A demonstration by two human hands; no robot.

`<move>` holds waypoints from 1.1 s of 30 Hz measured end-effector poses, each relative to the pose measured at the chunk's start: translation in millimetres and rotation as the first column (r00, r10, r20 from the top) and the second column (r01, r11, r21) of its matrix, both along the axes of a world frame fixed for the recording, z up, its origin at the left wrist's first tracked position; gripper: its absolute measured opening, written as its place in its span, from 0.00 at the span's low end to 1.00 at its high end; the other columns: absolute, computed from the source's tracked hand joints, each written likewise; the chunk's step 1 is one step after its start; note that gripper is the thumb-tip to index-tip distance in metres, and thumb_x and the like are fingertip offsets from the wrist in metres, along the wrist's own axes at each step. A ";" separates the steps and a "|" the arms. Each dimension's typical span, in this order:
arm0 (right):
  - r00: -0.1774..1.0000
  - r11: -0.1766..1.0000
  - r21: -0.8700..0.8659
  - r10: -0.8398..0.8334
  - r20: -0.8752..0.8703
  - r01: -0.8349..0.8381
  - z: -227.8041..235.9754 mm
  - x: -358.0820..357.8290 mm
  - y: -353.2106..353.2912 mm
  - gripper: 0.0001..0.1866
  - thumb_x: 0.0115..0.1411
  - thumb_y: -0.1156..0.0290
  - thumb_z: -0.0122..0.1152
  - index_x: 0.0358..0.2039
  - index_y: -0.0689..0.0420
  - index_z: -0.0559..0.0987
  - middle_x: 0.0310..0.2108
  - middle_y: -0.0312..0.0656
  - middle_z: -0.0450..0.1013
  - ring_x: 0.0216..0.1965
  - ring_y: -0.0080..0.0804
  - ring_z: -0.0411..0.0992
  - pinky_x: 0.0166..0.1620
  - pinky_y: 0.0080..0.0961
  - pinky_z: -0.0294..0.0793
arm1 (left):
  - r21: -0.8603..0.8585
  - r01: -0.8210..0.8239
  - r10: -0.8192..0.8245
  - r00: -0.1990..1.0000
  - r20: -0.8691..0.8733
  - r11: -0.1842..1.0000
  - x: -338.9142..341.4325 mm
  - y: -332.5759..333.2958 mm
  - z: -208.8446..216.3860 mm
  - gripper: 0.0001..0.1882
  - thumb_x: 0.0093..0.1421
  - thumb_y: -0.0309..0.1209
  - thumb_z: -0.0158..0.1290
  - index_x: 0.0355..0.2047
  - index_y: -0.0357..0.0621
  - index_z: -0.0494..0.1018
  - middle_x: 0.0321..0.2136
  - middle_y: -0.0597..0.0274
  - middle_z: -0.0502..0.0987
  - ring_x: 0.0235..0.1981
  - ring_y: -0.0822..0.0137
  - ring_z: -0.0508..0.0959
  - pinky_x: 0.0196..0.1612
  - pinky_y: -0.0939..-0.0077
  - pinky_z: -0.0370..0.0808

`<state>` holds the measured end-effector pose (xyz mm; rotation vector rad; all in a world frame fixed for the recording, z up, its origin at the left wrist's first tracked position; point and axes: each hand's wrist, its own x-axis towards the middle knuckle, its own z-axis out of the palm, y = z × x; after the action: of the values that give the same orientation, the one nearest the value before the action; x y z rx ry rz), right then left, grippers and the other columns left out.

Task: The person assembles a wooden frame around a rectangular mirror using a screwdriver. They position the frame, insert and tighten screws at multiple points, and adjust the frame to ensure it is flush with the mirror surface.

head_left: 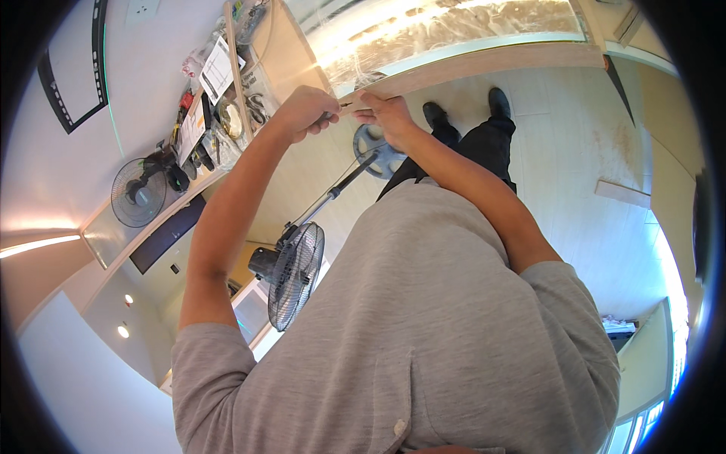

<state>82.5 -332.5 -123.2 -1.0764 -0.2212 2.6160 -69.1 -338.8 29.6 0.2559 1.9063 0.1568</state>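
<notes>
My left hand point(308, 113) is closed, its fingers curled, at the corner of a wood-edged bench. From its fingertips a small, thin dark piece point(346, 104) points toward my other hand; its kind is too small to make out. My right hand point(387, 117) faces it across a narrow gap, thumb and fingers drawn together beside the bench's pale wooden edge point(484, 66). Whatever lies between those fingers is hidden. Beyond the edge, the bench has a brightly lit, glossy top point(446, 38) with brown and white streaks.
Below my hands a pedestal fan point(296, 276) stands with its round base point(378, 151). At the left, a cluttered counter carries a smaller fan point(140, 193), papers point(219, 69) and a tape roll point(231, 119). A loose board point(622, 193) lies on the floor at the right.
</notes>
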 end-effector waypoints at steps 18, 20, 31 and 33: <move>0.993 1.000 0.017 -0.005 -0.121 0.007 -22.2 3.3 -6.9 0.21 0.66 0.68 0.61 0.57 0.55 0.70 0.50 0.44 0.74 0.50 0.35 0.76 0.51 0.31 0.79 | 0.105 0.654 -0.374 0.548 -0.748 0.749 76.1 -23.0 -13.9 0.13 0.55 0.30 0.58 0.40 0.39 0.75 0.37 0.49 0.76 0.36 0.47 0.81 0.39 0.56 0.79; 0.980 0.996 -0.079 0.025 -0.197 -0.042 -25.7 7.4 -5.7 0.21 0.68 0.64 0.58 0.59 0.53 0.69 0.53 0.44 0.73 0.53 0.37 0.74 0.54 0.32 0.78 | 0.134 0.614 -0.337 0.588 -0.736 0.778 74.5 -22.0 -14.7 0.12 0.56 0.31 0.57 0.40 0.39 0.76 0.37 0.50 0.77 0.36 0.50 0.82 0.38 0.58 0.80; 0.981 0.980 0.055 0.192 -0.038 -0.190 -8.1 16.2 11.9 0.21 0.69 0.62 0.55 0.58 0.57 0.69 0.52 0.47 0.75 0.53 0.42 0.76 0.54 0.35 0.79 | 0.365 0.467 -0.120 0.732 -0.671 0.805 69.3 -18.7 -29.3 0.14 0.52 0.28 0.59 0.39 0.34 0.78 0.34 0.49 0.81 0.37 0.57 0.83 0.36 0.64 0.82; 0.979 0.977 0.074 0.203 -0.021 -0.201 -4.6 15.0 12.5 0.21 0.69 0.62 0.54 0.58 0.57 0.70 0.51 0.48 0.75 0.52 0.43 0.76 0.54 0.35 0.79 | 0.342 0.495 -0.130 0.696 -0.706 0.798 69.5 -19.5 -30.2 0.14 0.52 0.28 0.59 0.38 0.34 0.78 0.34 0.49 0.81 0.37 0.57 0.83 0.35 0.64 0.81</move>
<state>97.5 -320.0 -127.8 -1.0420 -0.4361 2.7759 0.3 -358.3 -0.7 1.1527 2.4473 0.3744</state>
